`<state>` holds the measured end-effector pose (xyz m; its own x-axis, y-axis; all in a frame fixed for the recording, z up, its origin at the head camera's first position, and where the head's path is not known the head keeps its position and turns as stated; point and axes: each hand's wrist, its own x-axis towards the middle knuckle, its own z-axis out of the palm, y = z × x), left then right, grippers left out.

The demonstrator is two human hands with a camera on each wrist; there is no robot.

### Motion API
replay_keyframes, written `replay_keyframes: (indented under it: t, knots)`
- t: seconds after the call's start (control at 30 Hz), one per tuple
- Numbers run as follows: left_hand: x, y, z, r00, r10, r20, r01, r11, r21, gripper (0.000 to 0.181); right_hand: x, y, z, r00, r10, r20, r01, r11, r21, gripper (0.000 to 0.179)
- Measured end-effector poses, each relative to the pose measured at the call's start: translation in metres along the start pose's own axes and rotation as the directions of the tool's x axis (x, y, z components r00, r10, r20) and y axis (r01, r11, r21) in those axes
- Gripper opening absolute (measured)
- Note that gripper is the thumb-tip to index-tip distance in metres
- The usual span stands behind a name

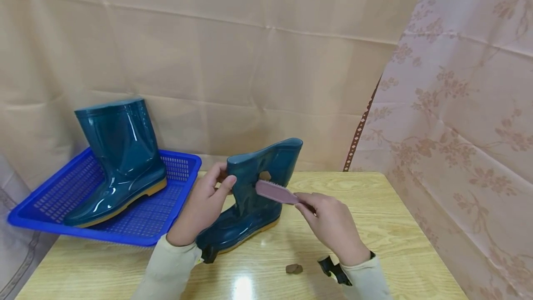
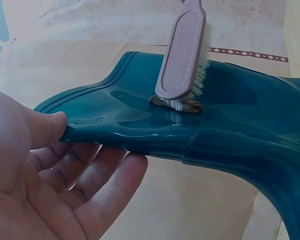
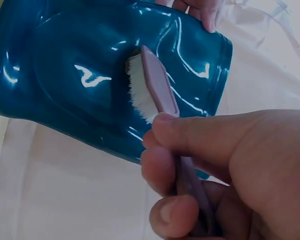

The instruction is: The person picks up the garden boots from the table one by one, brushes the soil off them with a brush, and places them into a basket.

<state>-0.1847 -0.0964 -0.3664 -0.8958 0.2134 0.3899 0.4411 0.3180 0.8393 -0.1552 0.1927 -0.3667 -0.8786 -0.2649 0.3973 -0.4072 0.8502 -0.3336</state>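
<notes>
A teal rubber boot [image 1: 254, 203] stands on the table, its shaft leaning to the right. My left hand [image 1: 210, 198] grips the boot's top edge, with the thumb on the outer face and the fingers underneath in the left wrist view. Between the thumb and fingers of my right hand [image 3: 210, 165] is the handle of a mauve scrub brush [image 1: 275, 192]. Its white bristles [image 3: 140, 92] lie against the shaft, right at a brown mud patch [image 1: 264, 176]. In the left wrist view, the brush head partly covers that brown patch [image 2: 190, 106].
At the left, a blue plastic basket [image 1: 183, 161] holds a second teal boot [image 1: 120, 152]. A small brown lump [image 1: 294, 269] lies on the wooden table [image 1: 354, 207] near the front, left of my right wrist. A beige curtain [image 1: 233, 59] hangs behind the table.
</notes>
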Motion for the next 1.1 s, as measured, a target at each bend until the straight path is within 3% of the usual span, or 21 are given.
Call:
replay_keyframes:
  t: [0.27, 0.37, 0.47, 0.57, 0.73, 0.97, 1.1]
  knots:
    - [0.0, -0.002, -0.001, 0.999, -0.029, -0.021, 0.029, 1.0, -0.008, 0.028, -0.003, 0.0, -0.011, 0.997, 0.048, 0.059, -0.049, 0.999, 0.001, 0.018]
    - [0.0, -0.002, 0.0, 1.0, 0.0, -0.007, 0.0, 1.0, -0.012, 0.027, -0.005, -0.003, -0.012, 0.992, -0.017, 0.127, 0.011, 0.998, 0.054, 0.016]
    - [0.0, -0.002, 0.002, 0.999, 0.032, 0.029, -0.031, 0.999, -0.012, 0.025, -0.005, -0.005, -0.01, 0.975, -0.132, 0.179, 0.119, 0.99, 0.082, 0.015]
    - [0.0, -0.002, 0.005, 0.997, 0.039, 0.06, -0.039, 0.999, -0.013, 0.024, -0.003, -0.006, -0.006, 0.97, -0.193, 0.151, 0.188, 0.981, 0.044, 0.017]
    - [0.0, -0.001, 0.006, 0.998, 0.03, 0.063, -0.028, 0.999, -0.025, 0.025, -0.003, -0.002, -0.004, 0.993, -0.105, 0.044, 0.107, 0.994, -0.035, 0.019]
    - [0.001, -0.002, 0.002, 1.0, -0.002, -0.007, 0.001, 1.0, -0.011, 0.027, -0.002, 0.002, -0.008, 1.0, -0.026, -0.009, 0.026, 0.999, -0.037, 0.018]
    - [0.001, -0.004, 0.0, 1.0, -0.013, -0.017, 0.012, 1.0, -0.012, 0.028, -0.002, 0.003, -0.012, 1.0, 0.016, -0.006, -0.016, 0.999, -0.043, 0.019]
